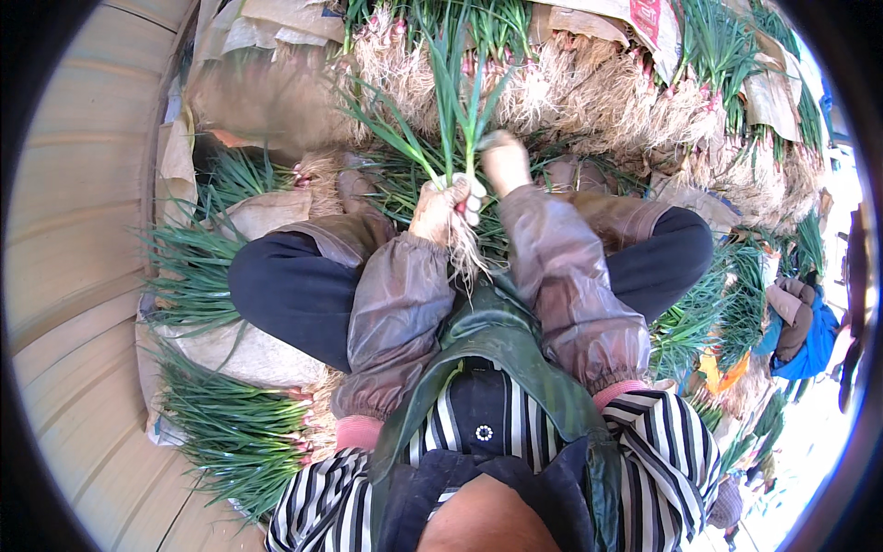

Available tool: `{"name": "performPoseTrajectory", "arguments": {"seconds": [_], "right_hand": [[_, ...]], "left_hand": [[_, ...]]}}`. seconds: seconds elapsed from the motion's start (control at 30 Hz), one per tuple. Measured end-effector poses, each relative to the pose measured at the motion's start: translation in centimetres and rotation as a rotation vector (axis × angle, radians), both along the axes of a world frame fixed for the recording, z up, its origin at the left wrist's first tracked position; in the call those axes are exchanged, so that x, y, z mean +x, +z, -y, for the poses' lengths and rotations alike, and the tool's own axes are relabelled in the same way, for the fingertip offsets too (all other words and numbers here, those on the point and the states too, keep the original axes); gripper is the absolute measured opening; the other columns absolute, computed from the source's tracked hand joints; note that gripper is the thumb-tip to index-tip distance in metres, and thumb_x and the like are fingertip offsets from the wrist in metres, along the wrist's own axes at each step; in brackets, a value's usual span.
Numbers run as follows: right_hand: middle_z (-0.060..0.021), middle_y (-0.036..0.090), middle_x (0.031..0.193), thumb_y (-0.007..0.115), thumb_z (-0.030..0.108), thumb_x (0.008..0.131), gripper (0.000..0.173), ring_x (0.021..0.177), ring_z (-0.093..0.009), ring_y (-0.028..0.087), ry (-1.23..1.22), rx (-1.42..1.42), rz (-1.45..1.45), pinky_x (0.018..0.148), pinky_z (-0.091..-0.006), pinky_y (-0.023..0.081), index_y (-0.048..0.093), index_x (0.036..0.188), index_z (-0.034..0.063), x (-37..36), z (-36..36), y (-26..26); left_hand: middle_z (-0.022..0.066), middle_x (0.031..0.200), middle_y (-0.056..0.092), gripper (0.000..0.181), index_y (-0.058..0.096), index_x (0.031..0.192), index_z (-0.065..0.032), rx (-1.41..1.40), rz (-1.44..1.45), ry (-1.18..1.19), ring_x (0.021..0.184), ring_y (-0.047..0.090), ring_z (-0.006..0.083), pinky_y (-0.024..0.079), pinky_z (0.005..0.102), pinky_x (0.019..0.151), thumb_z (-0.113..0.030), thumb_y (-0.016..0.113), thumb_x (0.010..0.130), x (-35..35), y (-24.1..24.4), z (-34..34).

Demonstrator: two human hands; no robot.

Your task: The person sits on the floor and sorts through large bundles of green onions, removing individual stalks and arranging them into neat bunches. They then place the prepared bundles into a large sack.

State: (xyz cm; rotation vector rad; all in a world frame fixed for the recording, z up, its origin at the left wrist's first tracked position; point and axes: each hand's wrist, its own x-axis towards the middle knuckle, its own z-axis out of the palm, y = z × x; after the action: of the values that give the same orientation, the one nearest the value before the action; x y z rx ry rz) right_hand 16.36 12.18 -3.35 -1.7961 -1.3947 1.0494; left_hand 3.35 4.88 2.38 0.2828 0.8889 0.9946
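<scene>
My left hand grips a small bunch of green onions. Their long leaves point away from me, and pale roots hang from the fist towards my lap. Reddish bulbs show between the fingers. My right hand is just to the right of the leaves. Blur hides its fingertips, so I cannot see whether it holds a leaf. Loose green leaves lie between my folded legs, beneath both hands. A dark green apron covers my lap.
Rows of rooted green onions are stacked ahead, partly under sacking. More bundles lie on sacks at my left, beside a ribbed wall. Onions and a blue cloth are on the right.
</scene>
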Motion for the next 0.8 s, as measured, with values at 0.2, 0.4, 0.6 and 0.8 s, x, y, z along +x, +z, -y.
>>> {"name": "performPoseTrajectory", "arguments": {"seconds": [0.2, 0.4, 0.6, 0.8], "right_hand": [[-0.0146, 0.063, 0.100, 0.046, 0.017, 0.082, 0.028, 0.094, -0.027, 0.060, 1.002, -0.330, 0.714, 0.086, -0.0365, 0.046, 0.064, 0.103, 0.0141, 6.7, 0.8, -0.3], [-0.0149, 0.063, 0.100, 0.051, 0.029, 0.082, 0.033, 0.094, -0.029, 0.060, 0.519, 0.061, 0.520, 0.083, -0.0376, 0.047, 0.062, 0.105, 0.0093, 1.8, -5.3, 7.9], [-0.0135, 0.065, 0.088, 0.055, 0.023, 0.079, 0.025, 0.087, -0.029, 0.062, 0.212, 0.005, 0.908, 0.075, -0.0372, 0.049, 0.062, 0.096, 0.0061, 0.0, -14.0, 7.0], [-0.0057, 0.062, 0.082, 0.062, 0.010, 0.080, 0.009, 0.072, -0.009, 0.054, 0.219, -0.115, -0.113, 0.064, -0.0217, 0.043, 0.062, 0.088, 0.0060, 5.8, -14.5, 4.4]], "left_hand": [[0.0042, 0.067, 0.055, 0.036, 0.046, 0.116, 0.0058, 0.373, 0.102, 0.142, 0.062, 0.059, 0.0180, 0.053, 0.0386, 0.074, -0.016, 0.052, 0.088, -1.6, 1.8, -1.4], [0.0028, 0.079, 0.058, 0.036, 0.050, 0.116, 0.0006, 0.180, 0.230, 0.268, 0.056, 0.052, 0.0090, 0.054, 0.0357, 0.073, -0.017, 0.058, 0.085, -1.9, 0.0, -2.4], [-0.0020, 0.064, 0.047, 0.043, 0.044, 0.121, 0.0005, 0.048, 0.335, 0.125, 0.049, 0.044, 0.0075, 0.048, 0.0374, 0.084, -0.021, 0.056, 0.086, -1.8, -0.9, -3.1], [-0.0029, 0.048, 0.038, 0.049, 0.039, 0.127, 0.0036, 0.070, 0.424, 0.016, 0.052, 0.050, 0.0140, 0.044, 0.0422, 0.088, -0.016, 0.056, 0.085, -1.4, -0.1, -3.2]]}}
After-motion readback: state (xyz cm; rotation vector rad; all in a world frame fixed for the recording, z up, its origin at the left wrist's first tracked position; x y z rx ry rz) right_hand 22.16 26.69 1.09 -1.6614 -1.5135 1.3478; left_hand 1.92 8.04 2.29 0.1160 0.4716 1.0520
